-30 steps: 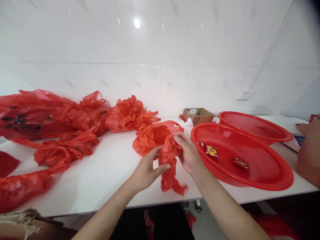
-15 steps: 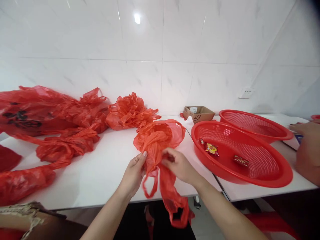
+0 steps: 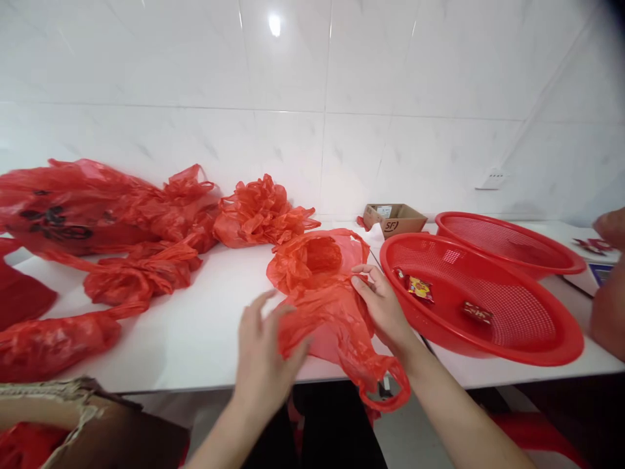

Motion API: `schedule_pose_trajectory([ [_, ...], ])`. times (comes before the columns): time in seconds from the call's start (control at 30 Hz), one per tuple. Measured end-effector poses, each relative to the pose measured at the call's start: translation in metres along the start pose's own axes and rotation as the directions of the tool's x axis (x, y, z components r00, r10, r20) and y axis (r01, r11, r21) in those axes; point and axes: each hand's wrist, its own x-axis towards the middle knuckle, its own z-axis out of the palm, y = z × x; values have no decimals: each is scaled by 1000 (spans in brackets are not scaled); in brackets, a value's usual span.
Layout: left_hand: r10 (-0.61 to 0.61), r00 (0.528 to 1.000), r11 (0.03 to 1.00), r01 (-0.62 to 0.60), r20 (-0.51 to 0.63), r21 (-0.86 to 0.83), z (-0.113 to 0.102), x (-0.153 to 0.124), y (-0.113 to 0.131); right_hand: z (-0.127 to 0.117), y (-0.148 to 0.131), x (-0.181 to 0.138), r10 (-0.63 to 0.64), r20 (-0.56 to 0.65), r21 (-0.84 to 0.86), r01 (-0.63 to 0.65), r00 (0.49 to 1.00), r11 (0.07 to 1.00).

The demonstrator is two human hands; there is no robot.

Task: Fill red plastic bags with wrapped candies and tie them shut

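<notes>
My right hand (image 3: 383, 306) pinches the upper edge of a thin red plastic bag (image 3: 332, 319) at the white table's (image 3: 205, 326) front edge. One handle loop of the bag hangs below the table edge. My left hand (image 3: 261, 355) is blurred by motion, fingers spread, against the bag's lower left side. Just behind lies another crumpled red bag (image 3: 307, 257). A red mesh basket (image 3: 537, 345) sits right of my right hand, with two small snack packets (image 3: 422, 288) inside.
Several more red bags (image 3: 122, 234) are heaped along the left of the table. A second red basket (image 3: 512, 244) and a small cardboard box (image 3: 395, 218) stand behind. Another person's hand (image 3: 608, 286) is at the right edge. A torn cardboard box (image 3: 73, 417) sits lower left.
The bag has been pulled from a twisted bunch into a wider, spread sheet. My left hand let go of its pinch and opened; my right hand moved up and right along the edge.
</notes>
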Motion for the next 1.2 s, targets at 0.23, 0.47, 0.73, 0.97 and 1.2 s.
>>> schedule_pose_trajectory([
  [0.23, -381, 901, 899, 414, 209, -143, -2, -1, -45, -31, 3, 8, -132, 160, -385, 185, 978, 904],
  [0.47, -456, 702, 531, 708, 547, -466, -24, 17, -20, -5, -24, -37, -521, 253, -654, 541, 815, 529],
  [0.73, -279, 602, 263, 797, 748, -543, -29, 7, 3, 36, 6, -35, -90, 572, -793, 578, 815, 191],
  [0.97, -689, 521, -188, 544, 505, -818, -64, 28, -26, -7, 3, -22, 252, 489, -866, 500, 835, 24],
  [1.2, -720, 473, -168, 592, 508, -788, -46, 33, -28, -5, -48, -48, 182, 583, -811, 556, 791, 183],
])
